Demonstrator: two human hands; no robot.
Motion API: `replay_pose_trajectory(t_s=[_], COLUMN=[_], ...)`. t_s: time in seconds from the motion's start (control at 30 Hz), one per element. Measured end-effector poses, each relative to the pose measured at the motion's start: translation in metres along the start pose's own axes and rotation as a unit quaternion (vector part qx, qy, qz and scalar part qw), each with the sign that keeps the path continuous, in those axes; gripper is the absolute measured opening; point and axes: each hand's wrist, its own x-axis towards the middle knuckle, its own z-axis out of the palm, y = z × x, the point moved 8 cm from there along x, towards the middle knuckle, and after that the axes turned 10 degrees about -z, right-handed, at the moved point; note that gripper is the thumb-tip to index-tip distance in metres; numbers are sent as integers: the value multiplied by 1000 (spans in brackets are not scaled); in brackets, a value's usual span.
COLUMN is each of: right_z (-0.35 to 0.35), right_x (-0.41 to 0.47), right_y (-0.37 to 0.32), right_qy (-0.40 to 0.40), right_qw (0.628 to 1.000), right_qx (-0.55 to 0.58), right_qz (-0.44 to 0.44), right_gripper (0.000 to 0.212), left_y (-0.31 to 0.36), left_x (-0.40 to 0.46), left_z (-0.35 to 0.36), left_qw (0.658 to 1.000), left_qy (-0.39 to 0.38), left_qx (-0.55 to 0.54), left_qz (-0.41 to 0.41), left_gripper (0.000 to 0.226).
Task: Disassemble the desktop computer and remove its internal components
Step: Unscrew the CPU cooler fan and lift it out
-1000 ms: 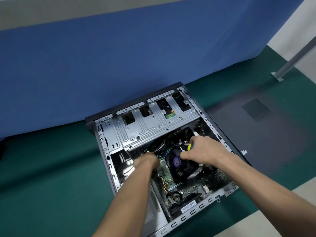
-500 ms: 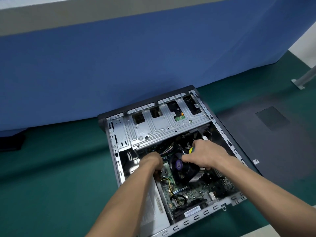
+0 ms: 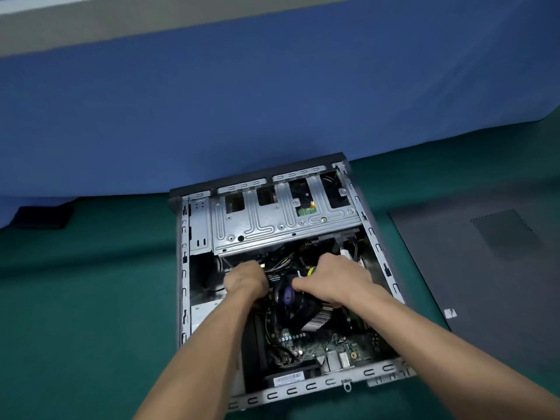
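The open desktop case (image 3: 184, 268) lies on its side on a green surface, with a silver drive cage (image 3: 272, 219) across its far end. A black CPU fan (image 3: 288, 295) with a purple label sits on a finned heatsink (image 3: 318, 319) above the green motherboard (image 3: 333, 347). My left hand (image 3: 244, 278) is curled into a fist just left of the fan, by a bundle of cables; what it grips is hidden. My right hand (image 3: 336, 278) is closed on a yellow-handled tool (image 3: 310, 271) at the fan's far right edge.
The detached dark side panel (image 3: 485, 268) lies flat to the right of the case. A blue cloth (image 3: 272, 101) hangs along the back. A small black object (image 3: 42, 218) sits at the far left. A grey power supply (image 3: 206, 313) fills the case's near left corner.
The view has swung, so the case now sits more squarely and further right in frame. Both hands stay at the same spots beside the fan.
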Motion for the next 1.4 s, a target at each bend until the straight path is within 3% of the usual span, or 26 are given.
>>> replay_pose_trajectory(t_s=[0.13,0.27,0.3,0.37,0.43,0.57,0.7,0.83,0.93,1.03,1.17,1.23,1.4], right_z=[-8,-22,-28,-43,-58,-87,-110,-133,-149,-168,-170,-169,-161], right_x=[-2,-10,-13,-20,-29,-42,-54,-64,-71,-72,-58,-52,-35], right_y=[-1,-4,-4,-4,-3,8,40,79,104,120,136,142,158], right_qy=[-11,-41,-46,-50,-53,-13,44,101,160,224,176,149,108], right_qw=[998,987,982,972,952,924,902,918,918,933,941,963,987], right_qx=[50,151,174,224,292,367,417,371,352,259,256,169,-27], right_qz=[-19,-43,-47,-56,-71,-109,-101,-93,-91,-107,-136,-150,-118], right_gripper=[44,38,38,36,34,39,32,18,32,55,95,108,97], left_y=[-3,-27,-34,-39,-31,0,46,96,127,155,180,191,213], left_x=[-32,-59,-65,-80,-95,-119,-130,-133,-129,-124,-112,-103,-96], left_z=[-25,-44,-49,-55,-56,-75,-103,-115,-118,-122,-116,-109,-90], left_qw=[996,960,936,856,782,722,725,761,773,789,808,811,860], left_qy=[30,40,39,2,-49,-70,31,84,76,62,29,-1,-26], left_qx=[-47,-262,-339,-513,-619,-686,-684,-631,-614,-592,-577,-576,-494], left_qz=[67,88,81,64,54,59,80,123,144,153,119,106,123], left_gripper=[15,25,28,33,37,37,34,32,30,29,26,27,29])
